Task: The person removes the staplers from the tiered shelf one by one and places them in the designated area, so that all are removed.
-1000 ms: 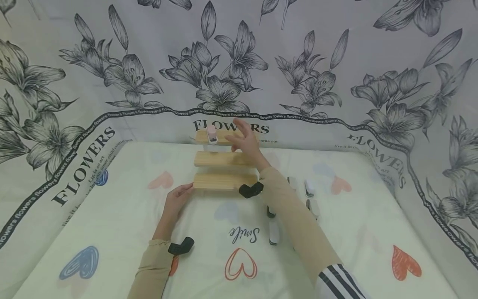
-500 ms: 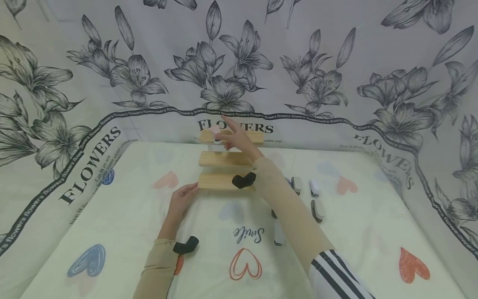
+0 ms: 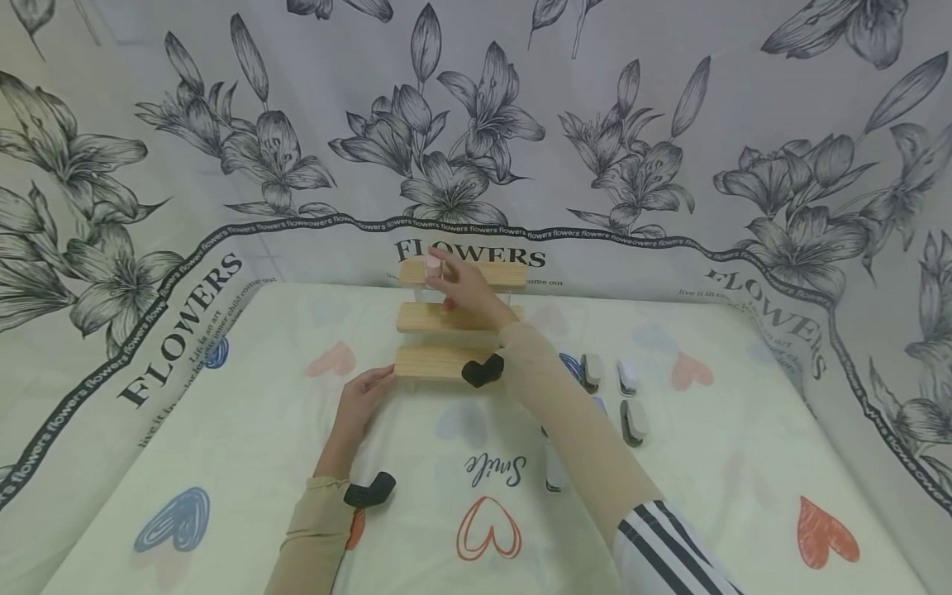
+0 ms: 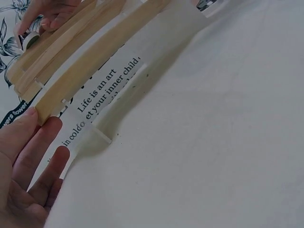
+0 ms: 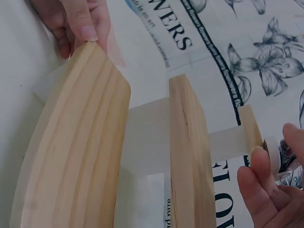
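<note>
A three-tier display rack with pale wooden planks (image 3: 431,362) on clear supports stands at the middle back. My left hand (image 3: 360,398) pinches the left end of its lowest plank, thumb on top and fingertips at the edge, as the left wrist view shows. At the left end of the top plank (image 3: 491,274), my right hand (image 3: 470,287) holds a small pink-and-white object (image 3: 433,268) between thumb and fingers. In the right wrist view this object has a white base (image 5: 273,153) right against the plank and a dark, shiny part; its exact kind I cannot tell.
Several small white-and-dark objects, among them a grey-white one (image 3: 634,421) and a white one (image 3: 627,376), lie on the cloth right of the rack. My right forearm (image 3: 573,421) partly covers others. A flower-printed curtain (image 3: 297,99) hangs behind.
My right hand has moved left along the top plank, and its fingers have closed around the pink-and-white object. The left hand keeps its hold on the lowest plank.
</note>
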`<state>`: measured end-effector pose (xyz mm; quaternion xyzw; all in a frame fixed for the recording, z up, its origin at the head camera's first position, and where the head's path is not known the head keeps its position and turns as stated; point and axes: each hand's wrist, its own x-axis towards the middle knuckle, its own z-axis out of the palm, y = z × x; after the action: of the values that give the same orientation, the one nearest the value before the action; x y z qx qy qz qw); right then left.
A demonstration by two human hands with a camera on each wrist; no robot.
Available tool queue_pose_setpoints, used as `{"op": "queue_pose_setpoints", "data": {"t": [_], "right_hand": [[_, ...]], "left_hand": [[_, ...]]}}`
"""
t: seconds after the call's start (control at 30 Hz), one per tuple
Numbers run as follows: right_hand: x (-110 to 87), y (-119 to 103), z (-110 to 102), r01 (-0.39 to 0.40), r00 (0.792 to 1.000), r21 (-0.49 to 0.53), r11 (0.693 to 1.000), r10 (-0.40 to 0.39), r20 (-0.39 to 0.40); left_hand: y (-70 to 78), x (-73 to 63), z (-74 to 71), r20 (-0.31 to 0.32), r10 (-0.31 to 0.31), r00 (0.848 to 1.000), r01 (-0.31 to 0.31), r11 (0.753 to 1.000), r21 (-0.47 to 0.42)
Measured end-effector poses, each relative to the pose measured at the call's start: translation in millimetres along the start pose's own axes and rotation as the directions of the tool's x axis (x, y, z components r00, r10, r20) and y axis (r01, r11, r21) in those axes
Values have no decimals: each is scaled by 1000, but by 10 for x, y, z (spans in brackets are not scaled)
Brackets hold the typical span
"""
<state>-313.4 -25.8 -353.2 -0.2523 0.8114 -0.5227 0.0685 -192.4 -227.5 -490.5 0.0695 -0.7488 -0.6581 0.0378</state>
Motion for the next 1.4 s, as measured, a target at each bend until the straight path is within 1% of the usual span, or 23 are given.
{"op": "queue_pose_setpoints", "data": {"t": [0.07, 0.1, 0.23, 0.3, 0.37, 0.53, 0.67, 0.73, 0.8, 0.9, 0.97, 1.03, 1.1, 1.2, 1.23, 1.33, 1.4], "right_hand": [[-10, -1, 2, 6, 1000, 0, 1000, -6, -15], [-11, 2, 3, 12, 1000, 17, 1000, -12, -21], [-22, 14, 4, 35, 998, 132, 991, -28, -53], [-36, 21, 4, 34, 997, 168, 985, -22, -76], [-72, 27, 2, 16, 996, 184, 983, 2, -94], [-189, 83, -20, -37, 993, 170, 985, 54, -100], [-278, 154, -82, -46, 994, 139, 989, 59, -91], [-346, 139, -118, -57, 995, 149, 987, 69, -77], [-449, 82, -149, -64, 995, 165, 984, 75, -64], [-669, -19, -202, -75, 995, 182, 980, 85, -48], [-821, -46, -242, -59, 997, 167, 984, 66, -38], [-949, 3, -280, -39, 999, 136, 990, 41, -13], [-1063, 85, -310, -7, 1000, 100, 995, 6, 14], [-1251, 231, -372, 20, 998, 104, 994, -26, 50], [-1324, 269, -398, 20, 998, 108, 994, -26, 52], [-1569, 364, -501, -22, 999, 147, 989, 15, 52], [-1737, 421, -568, -47, 998, 155, 987, 41, 41]], "left_hand": [[0, -4, 1, 0, -5, 1000, 5, 1000, 2], [2, -6, 0, -2, -4, 1000, 4, 1000, 7], [14, -2, -12, -2, 33, 999, -33, 999, 31], [19, 0, -25, -1, 51, 999, -51, 998, 41], [19, -3, -40, -1, 54, 999, -54, 997, 46], [-7, -29, -79, -16, 37, 999, -36, 997, 72], [-27, -37, -79, -14, 44, 999, -43, 996, 76], [-28, -36, -75, -17, 41, 999, -39, 996, 81], [-25, -35, -70, -27, 37, 999, -34, 996, 85], [-18, -26, -52, -24, 39, 999, -38, 998, 50], [-17, -17, -33, -13, 46, 999, -46, 999, 19], [-18, -8, -22, -4, 44, 999, -44, 999, 4], [-20, -5, -18, -10, 26, 1000, -26, 1000, 11], [-21, -8, -17, -18, 2, 1000, -2, 1000, 22], [-21, -9, -15, -18, -4, 1000, 5, 1000, 20], [-18, -8, -10, -11, 1, 1000, 0, 1000, 16], [-12, -6, -6, -9, 4, 1000, -4, 1000, 13]]}}
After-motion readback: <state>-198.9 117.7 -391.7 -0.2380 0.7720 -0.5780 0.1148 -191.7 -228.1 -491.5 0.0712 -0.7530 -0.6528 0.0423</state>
